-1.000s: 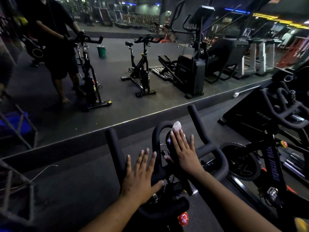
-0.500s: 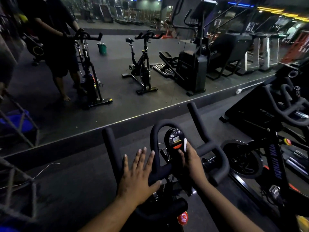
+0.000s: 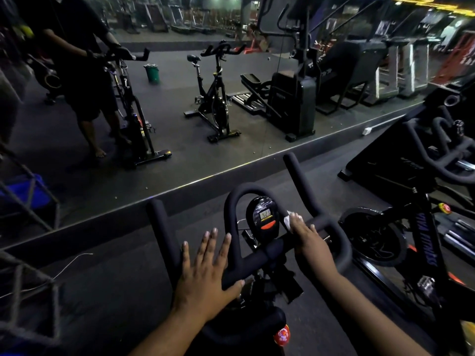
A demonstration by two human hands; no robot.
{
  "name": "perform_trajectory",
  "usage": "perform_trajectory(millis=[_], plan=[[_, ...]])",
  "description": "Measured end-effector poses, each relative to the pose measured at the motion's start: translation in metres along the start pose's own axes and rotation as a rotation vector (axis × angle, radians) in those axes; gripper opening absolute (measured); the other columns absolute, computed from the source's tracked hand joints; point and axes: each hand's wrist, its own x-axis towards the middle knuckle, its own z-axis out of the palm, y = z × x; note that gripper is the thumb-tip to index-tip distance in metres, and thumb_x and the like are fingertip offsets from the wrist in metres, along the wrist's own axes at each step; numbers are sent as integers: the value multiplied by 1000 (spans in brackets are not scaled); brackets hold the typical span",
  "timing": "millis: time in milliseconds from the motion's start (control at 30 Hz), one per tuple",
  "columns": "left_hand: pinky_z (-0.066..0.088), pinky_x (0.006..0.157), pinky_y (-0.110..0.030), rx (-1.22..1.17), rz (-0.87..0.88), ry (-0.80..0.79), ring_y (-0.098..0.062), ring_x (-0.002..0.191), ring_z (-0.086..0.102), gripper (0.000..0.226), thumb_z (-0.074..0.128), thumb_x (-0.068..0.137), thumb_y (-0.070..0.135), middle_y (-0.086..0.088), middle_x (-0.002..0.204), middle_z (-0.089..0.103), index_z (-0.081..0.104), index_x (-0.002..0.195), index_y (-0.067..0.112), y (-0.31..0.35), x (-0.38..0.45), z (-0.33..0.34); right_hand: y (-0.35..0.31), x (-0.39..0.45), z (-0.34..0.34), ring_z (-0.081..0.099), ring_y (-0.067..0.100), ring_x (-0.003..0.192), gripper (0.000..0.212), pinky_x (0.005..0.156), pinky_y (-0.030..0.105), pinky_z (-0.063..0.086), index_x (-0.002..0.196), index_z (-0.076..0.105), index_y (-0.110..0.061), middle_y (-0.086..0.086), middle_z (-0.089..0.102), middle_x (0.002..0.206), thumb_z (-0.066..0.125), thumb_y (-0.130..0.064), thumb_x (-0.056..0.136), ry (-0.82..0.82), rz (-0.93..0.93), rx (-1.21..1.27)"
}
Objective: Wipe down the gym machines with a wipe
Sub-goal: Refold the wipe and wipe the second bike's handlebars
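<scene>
A black spin bike stands right in front of me, its padded handlebar [image 3: 248, 187] looping around a small oval console [image 3: 264, 218] with a lit display. My left hand [image 3: 205, 276] lies flat, fingers straight, on the left part of the bar. My right hand [image 3: 311, 240] curls over the right side of the loop, just right of the console, and holds a white wipe [image 3: 288, 220] against the bar. Only a corner of the wipe shows past my fingertips.
A wall mirror above a low ledge [image 3: 154, 199] faces me and reflects a person, bikes and steppers. Another black spin bike [image 3: 421, 227] stands close on my right. A metal rack [image 3: 25, 291] is at my left. A red knob [image 3: 282, 335] sits below the handlebar.
My right hand has slid with the wipe off the console face, down and to the right onto the handlebar, so the console now shows. My left hand has stayed on the bar.
</scene>
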Motion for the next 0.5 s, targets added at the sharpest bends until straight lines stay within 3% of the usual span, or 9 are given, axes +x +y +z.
perform_trajectory(millis=[67,133,167,233,300,367,433,500], plan=[[20,115,-68,4,4,10,-32,153,25,107,41,82,83,-14,169,17,17,163,18,0,0,0,11,-5,-9,21,16,153,68,119,31,19,158,27,-24,0,24,165,40,3,96,-146,-65,-98],[22,115,-68,7,5,18,-32,153,25,106,41,82,83,-15,168,18,17,163,18,1,0,1,16,1,-26,43,18,143,44,103,23,34,145,53,-21,0,50,151,52,-17,101,-179,-79,-68],[22,114,-69,9,5,20,-32,153,25,107,41,82,83,-15,168,18,17,163,18,0,0,1,15,8,-37,54,19,132,39,93,21,38,136,63,-22,-1,61,139,60,-20,98,-118,-42,-30],[22,114,-69,17,-1,13,-32,153,25,107,40,82,84,-15,168,18,18,163,18,-1,1,2,8,31,-50,61,20,122,43,86,19,42,137,62,-23,-1,64,136,57,-11,96,126,-86,-10],[21,115,-68,20,-6,1,-32,153,25,108,40,82,85,-15,168,18,17,163,18,0,1,3,-11,52,-58,57,14,125,43,91,14,40,143,56,-27,-6,61,139,49,-21,101,236,-176,39],[19,116,-68,7,-5,-13,-32,153,25,108,40,82,85,-16,168,18,15,163,19,0,0,4,-20,65,-50,46,6,136,40,105,12,32,143,52,-37,-14,53,142,46,-42,104,90,-397,-87],[19,117,-68,-4,-6,-15,-31,153,25,108,40,81,86,-15,168,17,15,163,20,0,0,3,-15,71,-36,37,3,144,38,116,18,26,138,48,-48,-25,44,145,45,-58,101,8,-502,-190],[19,117,-67,-9,-9,-9,-31,153,24,109,41,81,86,-15,168,18,15,163,20,-1,0,3,0,64,-32,36,2,145,43,116,19,29,143,45,-47,-28,38,150,50,-48,101,-63,-502,-153]])
